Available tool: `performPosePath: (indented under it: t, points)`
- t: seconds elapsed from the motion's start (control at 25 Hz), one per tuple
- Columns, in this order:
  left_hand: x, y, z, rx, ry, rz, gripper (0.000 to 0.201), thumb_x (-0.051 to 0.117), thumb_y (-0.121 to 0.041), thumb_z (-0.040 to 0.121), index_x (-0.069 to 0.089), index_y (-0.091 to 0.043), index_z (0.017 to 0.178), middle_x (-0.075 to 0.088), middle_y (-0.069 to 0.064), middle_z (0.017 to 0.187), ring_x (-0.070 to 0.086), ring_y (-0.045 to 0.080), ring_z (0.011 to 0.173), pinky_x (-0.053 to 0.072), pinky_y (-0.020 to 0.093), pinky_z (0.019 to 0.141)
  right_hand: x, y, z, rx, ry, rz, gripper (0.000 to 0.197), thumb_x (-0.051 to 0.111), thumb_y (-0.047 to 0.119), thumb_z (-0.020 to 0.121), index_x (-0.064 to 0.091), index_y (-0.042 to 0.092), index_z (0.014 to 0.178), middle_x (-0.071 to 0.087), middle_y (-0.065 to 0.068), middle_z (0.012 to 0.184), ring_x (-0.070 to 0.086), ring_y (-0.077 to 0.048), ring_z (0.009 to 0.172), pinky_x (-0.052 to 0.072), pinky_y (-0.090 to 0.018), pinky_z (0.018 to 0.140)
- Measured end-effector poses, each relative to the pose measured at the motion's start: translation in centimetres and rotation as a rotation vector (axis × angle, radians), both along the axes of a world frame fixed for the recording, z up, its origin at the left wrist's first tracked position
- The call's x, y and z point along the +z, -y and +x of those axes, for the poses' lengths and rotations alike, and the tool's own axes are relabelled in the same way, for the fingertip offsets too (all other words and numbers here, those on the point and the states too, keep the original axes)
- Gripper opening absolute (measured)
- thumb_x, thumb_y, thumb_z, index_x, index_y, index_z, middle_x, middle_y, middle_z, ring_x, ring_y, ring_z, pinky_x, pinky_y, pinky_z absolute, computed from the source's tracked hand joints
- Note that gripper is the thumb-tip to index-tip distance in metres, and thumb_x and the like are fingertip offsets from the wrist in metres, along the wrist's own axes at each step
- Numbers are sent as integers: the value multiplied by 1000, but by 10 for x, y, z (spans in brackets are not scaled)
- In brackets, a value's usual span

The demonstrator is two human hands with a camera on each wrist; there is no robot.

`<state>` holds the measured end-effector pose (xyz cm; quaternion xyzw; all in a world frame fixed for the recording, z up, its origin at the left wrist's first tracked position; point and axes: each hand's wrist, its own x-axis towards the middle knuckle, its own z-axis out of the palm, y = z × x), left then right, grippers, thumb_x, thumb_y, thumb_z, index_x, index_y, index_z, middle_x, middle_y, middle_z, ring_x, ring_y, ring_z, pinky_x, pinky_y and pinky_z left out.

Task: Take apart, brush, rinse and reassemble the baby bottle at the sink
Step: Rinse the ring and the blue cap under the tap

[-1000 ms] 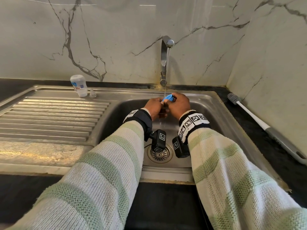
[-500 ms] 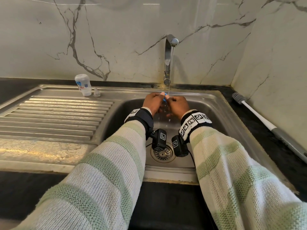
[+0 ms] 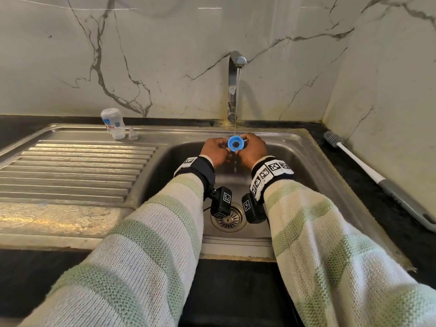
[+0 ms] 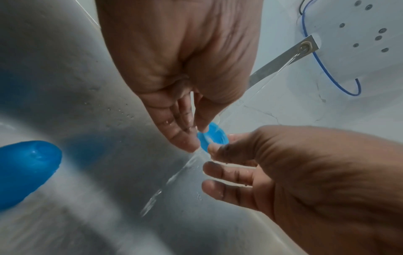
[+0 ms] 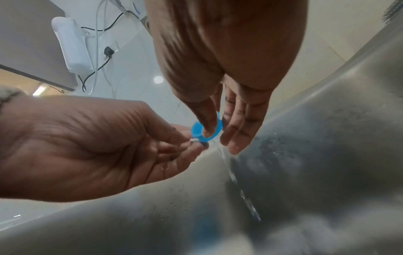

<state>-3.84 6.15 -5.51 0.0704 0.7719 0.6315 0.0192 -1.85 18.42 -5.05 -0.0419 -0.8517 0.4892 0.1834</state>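
Note:
Both hands hold a blue screw ring (image 3: 234,143) under the thin water stream over the sink basin (image 3: 295,175). My left hand (image 3: 224,147) pinches its left rim with thumb and fingertips (image 4: 187,144). My right hand (image 3: 245,145) pinches the right rim, its thumb (image 5: 207,127) lying over the ring (image 5: 208,131), the other fingers spread. The ring's (image 4: 214,136) opening faces me and water runs off below it. The white bottle body (image 3: 113,122) stands upside down on the drainboard beside the clear nipple (image 3: 133,135). A blue rounded piece (image 4: 26,170) lies low in the basin.
The tap (image 3: 234,88) is running at the back of the sink. A long-handled bottle brush (image 3: 358,162) lies on the dark counter to the right. The ribbed drainboard (image 3: 70,171) stretches left. The drain strainer (image 3: 228,218) sits below my wrists.
The ring, half hidden between my fingers before, has been turned so that its opening faces me. Both hands stay under the stream.

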Motion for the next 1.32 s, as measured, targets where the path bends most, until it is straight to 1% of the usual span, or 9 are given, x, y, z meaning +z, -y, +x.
performPosePath:
  t: [0.12, 0.2, 0.32, 0.52, 0.68, 0.96, 1.12, 1.2, 1.32]
  points:
    - [0, -1, 3, -16, 140, 38, 22, 54, -2, 96, 66, 1, 113, 70, 17, 88, 68, 20, 65, 61, 29, 68, -2, -4, -2, 27, 31, 60, 30, 75, 2, 76, 67, 11, 103, 66, -2, 97, 63, -17, 90, 55, -30, 79]
    - [2, -2, 2, 14, 210, 121, 25, 51, -13, 99, 66, 3, 110, 72, 22, 90, 72, 30, 73, 61, 39, 77, -1, -2, -4, 31, 38, -7, 24, 70, 4, 80, 69, 14, 101, 69, -4, 100, 65, -18, 90, 56, -30, 80]
    - [2, -2, 0, 43, 211, 182, 34, 51, -23, 101, 64, 6, 111, 71, 27, 100, 72, 38, 89, 58, 50, 86, 1, 2, -4, 19, 43, -171, 12, 67, 13, 87, 68, 23, 83, 71, -5, 95, 69, -23, 86, 60, -41, 77]
    - [4, 1, 0, 58, 226, 230, 33, 51, -18, 102, 60, 9, 118, 68, 29, 107, 70, 39, 97, 61, 38, 79, -3, 5, -8, 5, 94, -173, 15, 73, 19, 83, 59, 23, 79, 70, -9, 89, 71, -28, 81, 60, -48, 71]
    - [5, -1, 0, 76, 166, 215, 31, 53, -19, 100, 61, 3, 120, 70, 24, 107, 72, 34, 94, 60, 41, 84, 1, 6, -5, -1, 110, -181, 9, 69, 19, 89, 65, 13, 83, 71, -11, 88, 71, -29, 80, 60, -46, 77]
    - [7, -1, 0, 140, 163, 277, 33, 58, -22, 98, 64, 6, 114, 70, 25, 105, 72, 34, 89, 60, 40, 83, 2, 9, -2, -12, 7, -182, 12, 72, 14, 85, 69, 16, 97, 72, -6, 94, 71, -22, 82, 60, -43, 76]
    - [12, -1, 3, 116, 225, 364, 34, 46, -22, 103, 58, 8, 116, 69, 28, 97, 71, 34, 76, 61, 42, 77, 4, 8, 0, -2, -67, -153, 16, 69, 4, 86, 72, 12, 100, 72, -4, 96, 68, -15, 85, 59, -29, 78]
    - [12, -4, 6, 94, 245, 358, 38, 50, -29, 102, 58, 5, 117, 69, 27, 98, 71, 30, 72, 62, 37, 69, 3, 8, 1, -5, -74, -148, 18, 71, 5, 85, 74, 11, 102, 73, -4, 96, 68, -14, 85, 58, -29, 80]
    - [10, -3, 5, 117, 247, 311, 42, 60, -30, 96, 60, 5, 120, 70, 25, 105, 71, 29, 79, 60, 36, 71, 5, 8, 1, 13, -71, -151, 25, 73, 5, 83, 73, 7, 108, 72, -4, 101, 66, -13, 88, 56, -26, 86]
